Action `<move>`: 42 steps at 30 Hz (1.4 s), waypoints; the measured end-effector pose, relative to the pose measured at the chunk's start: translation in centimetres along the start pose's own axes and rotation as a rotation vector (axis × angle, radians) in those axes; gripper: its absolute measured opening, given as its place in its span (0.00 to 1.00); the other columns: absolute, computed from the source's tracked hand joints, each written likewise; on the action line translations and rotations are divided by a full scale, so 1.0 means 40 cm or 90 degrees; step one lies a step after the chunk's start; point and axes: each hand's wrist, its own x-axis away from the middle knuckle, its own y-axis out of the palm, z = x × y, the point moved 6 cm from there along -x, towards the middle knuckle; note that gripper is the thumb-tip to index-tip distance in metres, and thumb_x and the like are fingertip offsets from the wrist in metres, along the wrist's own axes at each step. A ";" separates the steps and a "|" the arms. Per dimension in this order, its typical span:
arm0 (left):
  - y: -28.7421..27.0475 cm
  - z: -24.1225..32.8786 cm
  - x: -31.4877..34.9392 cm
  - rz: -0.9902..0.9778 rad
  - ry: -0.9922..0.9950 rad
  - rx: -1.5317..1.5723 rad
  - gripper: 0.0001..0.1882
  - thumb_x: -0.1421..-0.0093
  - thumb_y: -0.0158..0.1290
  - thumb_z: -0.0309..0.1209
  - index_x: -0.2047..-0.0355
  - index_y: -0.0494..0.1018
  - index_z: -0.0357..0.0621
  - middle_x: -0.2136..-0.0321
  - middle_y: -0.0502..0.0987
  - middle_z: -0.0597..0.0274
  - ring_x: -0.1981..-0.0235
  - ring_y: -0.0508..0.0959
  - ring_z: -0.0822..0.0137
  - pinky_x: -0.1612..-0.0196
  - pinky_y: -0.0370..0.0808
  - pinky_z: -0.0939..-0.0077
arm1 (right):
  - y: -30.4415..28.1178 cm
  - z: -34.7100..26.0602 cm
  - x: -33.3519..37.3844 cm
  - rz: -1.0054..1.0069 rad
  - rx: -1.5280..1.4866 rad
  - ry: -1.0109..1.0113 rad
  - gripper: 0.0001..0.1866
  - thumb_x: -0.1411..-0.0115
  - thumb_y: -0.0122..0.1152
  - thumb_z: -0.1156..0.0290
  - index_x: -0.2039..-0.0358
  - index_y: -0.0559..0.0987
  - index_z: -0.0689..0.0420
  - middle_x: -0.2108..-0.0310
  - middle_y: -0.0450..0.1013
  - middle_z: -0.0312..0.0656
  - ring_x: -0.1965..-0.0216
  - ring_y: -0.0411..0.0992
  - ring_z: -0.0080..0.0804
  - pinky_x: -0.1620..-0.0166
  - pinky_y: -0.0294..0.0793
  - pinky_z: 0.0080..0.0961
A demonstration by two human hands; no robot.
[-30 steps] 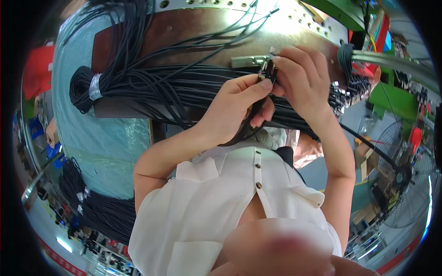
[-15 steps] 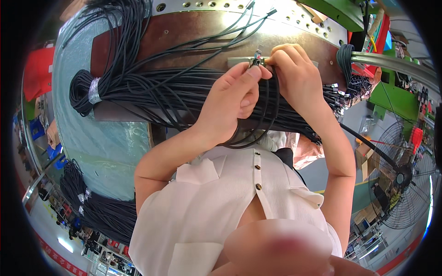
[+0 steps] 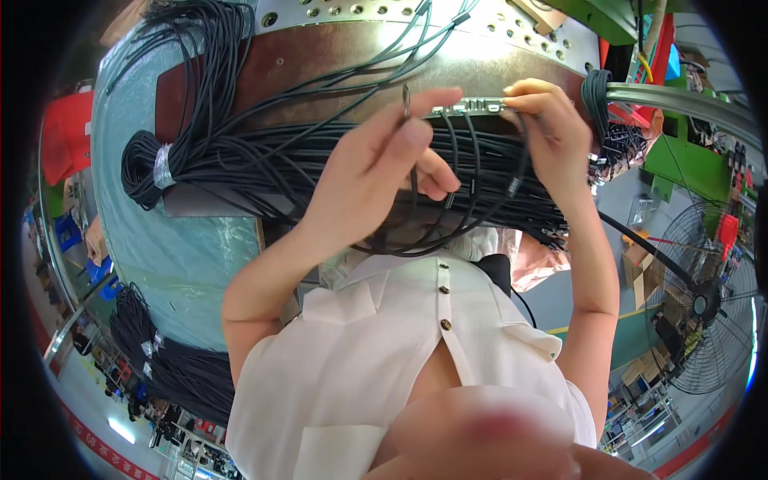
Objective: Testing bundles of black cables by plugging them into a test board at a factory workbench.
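Observation:
A slim metal fixture (image 3: 476, 106) with slots lies on the brown board. Black cables (image 3: 477, 152) run down from it in loops toward me. At its right end my right hand (image 3: 552, 132) pinches the end of a cable, whose tip is hidden by the fingers. My left hand (image 3: 372, 164) is left of the fixture, thumb and forefinger around a cable end with a metal tip (image 3: 406, 100) sticking up; its index finger points right. Beneath both hands lies a thick bundle of black cables (image 3: 296, 156), tied with clear wrap (image 3: 163, 160) at its left.
A brown board (image 3: 320, 52) backs onto a perforated metal strip (image 3: 368, 11). More cables (image 3: 216, 48) hang over the far left. Green film (image 3: 176, 264) covers the table on the left, with another cable bundle (image 3: 172, 360) below. A fan (image 3: 706, 300) stands at right.
My left hand has moved left and slightly toward me with its cable end, away from the fixture. My right hand has shifted right along the fixture, leaving its slots in view.

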 end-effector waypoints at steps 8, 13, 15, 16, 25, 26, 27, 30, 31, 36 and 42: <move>0.032 -0.060 -0.022 -0.092 -0.212 0.243 0.15 0.29 0.42 0.39 0.66 0.70 0.40 0.84 0.65 0.68 0.85 0.61 0.79 0.82 0.60 0.84 | 0.041 0.032 -0.016 -0.123 -0.069 0.047 0.08 0.49 0.60 0.84 0.69 0.76 0.61 0.65 0.76 0.39 0.61 0.74 0.39 0.60 0.72 0.28; 0.033 -0.062 -0.036 -0.106 -0.239 0.245 0.16 0.29 0.42 0.39 0.66 0.70 0.39 0.85 0.67 0.66 0.87 0.62 0.78 0.83 0.62 0.83 | 0.029 0.020 -0.013 -0.095 0.018 -0.015 0.09 0.50 0.62 0.82 0.67 0.77 0.59 0.64 0.75 0.38 0.61 0.74 0.39 0.59 0.72 0.30; 0.032 -0.055 -0.052 -0.122 -0.242 0.244 0.16 0.30 0.42 0.39 0.66 0.70 0.38 0.85 0.68 0.65 0.87 0.63 0.77 0.84 0.63 0.82 | -0.002 -0.050 -0.023 -0.062 0.197 -0.177 0.11 0.50 0.64 0.79 0.65 0.77 0.56 0.63 0.75 0.37 0.61 0.74 0.37 0.58 0.72 0.30; 0.043 -0.051 -0.053 -0.139 -0.256 0.201 0.16 0.30 0.42 0.39 0.65 0.70 0.37 0.85 0.69 0.64 0.87 0.65 0.76 0.84 0.65 0.82 | -0.016 -0.110 -0.026 -0.014 0.244 -0.205 0.12 0.51 0.63 0.75 0.64 0.77 0.53 0.62 0.75 0.37 0.61 0.74 0.35 0.57 0.72 0.31; 0.015 0.038 -0.011 -0.128 0.064 -0.506 0.16 0.33 0.45 0.36 0.71 0.73 0.36 0.81 0.76 0.60 0.79 0.77 0.68 0.73 0.74 0.75 | -0.067 0.026 0.019 0.045 0.181 -0.076 0.10 0.52 0.66 0.79 0.67 0.77 0.58 0.66 0.76 0.40 0.64 0.75 0.37 0.58 0.73 0.29; 0.065 0.045 -0.009 -0.164 0.123 -0.524 0.13 0.34 0.46 0.33 0.71 0.72 0.36 0.81 0.75 0.58 0.81 0.77 0.60 0.74 0.73 0.70 | -0.057 0.058 0.029 0.044 0.035 0.039 0.10 0.51 0.66 0.80 0.68 0.77 0.59 0.65 0.76 0.41 0.64 0.75 0.38 0.58 0.73 0.29; 0.103 0.031 -0.002 -0.115 0.256 -0.488 0.10 0.35 0.49 0.32 0.70 0.71 0.37 0.82 0.75 0.58 0.81 0.77 0.54 0.76 0.72 0.64 | -0.033 0.050 0.031 0.045 -0.040 0.062 0.08 0.49 0.65 0.78 0.67 0.77 0.61 0.65 0.76 0.41 0.63 0.74 0.37 0.56 0.71 0.27; 0.141 0.034 -0.030 -0.170 0.226 -0.493 0.09 0.37 0.51 0.31 0.65 0.72 0.37 0.79 0.76 0.56 0.79 0.78 0.55 0.74 0.73 0.63 | 0.001 0.072 0.028 0.009 -0.056 0.086 0.07 0.48 0.63 0.79 0.68 0.76 0.60 0.64 0.76 0.42 0.61 0.74 0.38 0.54 0.69 0.30; 0.136 0.032 -0.034 -0.155 0.283 -0.475 0.10 0.37 0.52 0.33 0.63 0.72 0.37 0.79 0.76 0.56 0.78 0.77 0.56 0.73 0.73 0.65 | 0.002 0.073 0.023 0.006 -0.058 0.084 0.07 0.48 0.63 0.79 0.68 0.76 0.60 0.64 0.76 0.42 0.61 0.74 0.38 0.54 0.69 0.30; 0.015 0.095 -0.073 -0.068 0.295 -0.443 0.20 0.37 0.53 0.42 0.54 0.74 0.38 0.69 0.77 0.58 0.71 0.76 0.64 0.65 0.72 0.73 | 0.010 0.072 0.019 -0.039 -0.030 0.011 0.09 0.50 0.61 0.82 0.68 0.75 0.58 0.66 0.75 0.40 0.61 0.73 0.37 0.55 0.67 0.30; -0.267 0.095 -0.361 0.081 0.299 -0.104 0.14 0.36 0.49 0.30 0.53 0.71 0.35 0.67 0.78 0.60 0.68 0.77 0.69 0.63 0.74 0.76 | 0.010 0.088 0.007 -0.074 -0.084 0.067 0.08 0.50 0.61 0.82 0.70 0.74 0.57 0.67 0.73 0.38 0.63 0.72 0.35 0.56 0.64 0.28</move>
